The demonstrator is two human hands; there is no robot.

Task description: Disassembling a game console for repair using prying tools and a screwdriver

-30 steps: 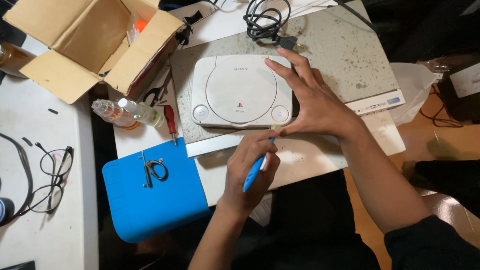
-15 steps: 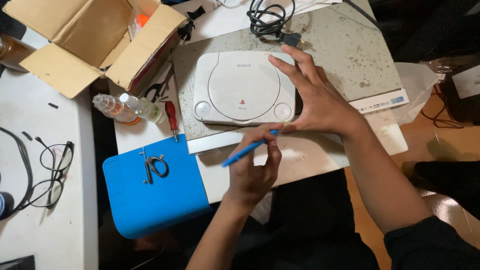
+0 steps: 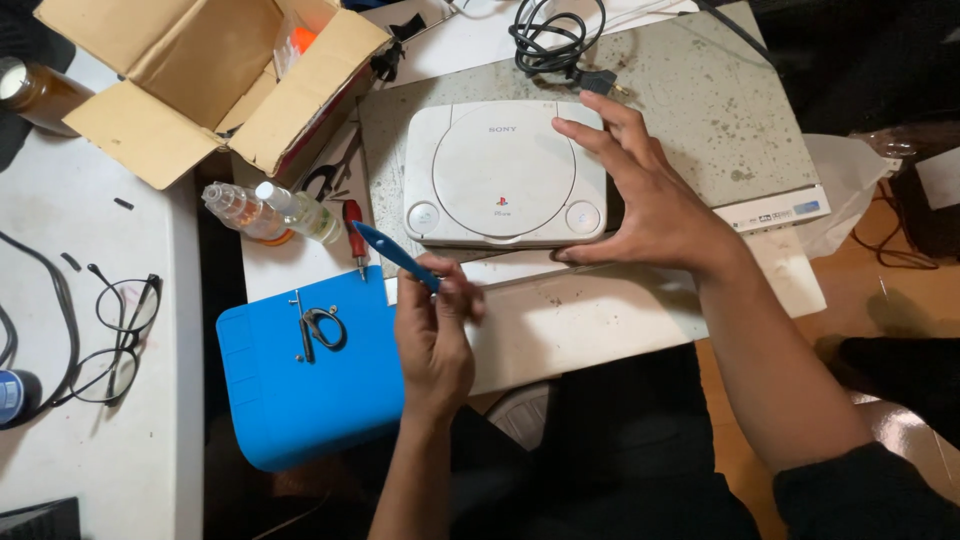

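Note:
A small white game console with a round lid lies flat on a stained grey board. My right hand rests on the console's right side, fingers spread over its edge. Just in front of the console, my left hand pinches a thin blue pry tool, whose tip points up and to the left, away from the console's front edge.
A blue mat with small metal parts lies at the lower left. A red screwdriver and two clear bottles lie beside it. An open cardboard box stands behind. Glasses lie on the left table. A black cable is coiled behind the console.
My left hand has swung the blue tool from pointing down near the console's front right, leftward and up. The right hand stays on the console.

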